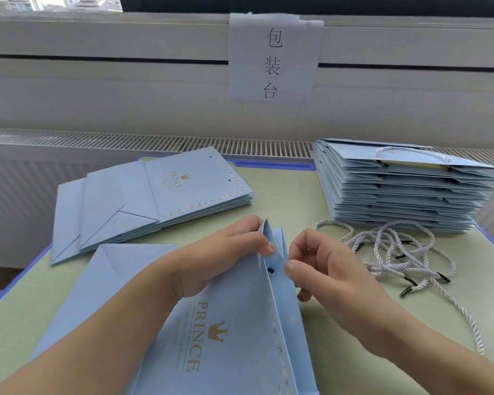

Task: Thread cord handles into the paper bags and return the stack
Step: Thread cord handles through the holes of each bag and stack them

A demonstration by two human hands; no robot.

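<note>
Working at the mouth of the paper bag (234, 323), you have it lying flat on the green surface (340, 366), its long axis running from near your body away toward the top edge, where both hands meet. Your left hand (226, 252) pinches the upper fold of the bag's rim, thumb on top. Your right hand (320, 266) sits just right of the rim, fingers curled and thumb and forefinger pinched together close to the punched hole, where a dark tip (271, 270) shows; whether a cord is held in that pinch is too small to tell. The hole lies between the two hands, nearer the right. Loose cords (405, 252) lie tangled to your right, near that hand. A stack of unthreaded bags (154, 195) sits ahead left, a taller stack of finished bags (405, 195) ahead right. The bag's near end is cut off by the frame.
</note>
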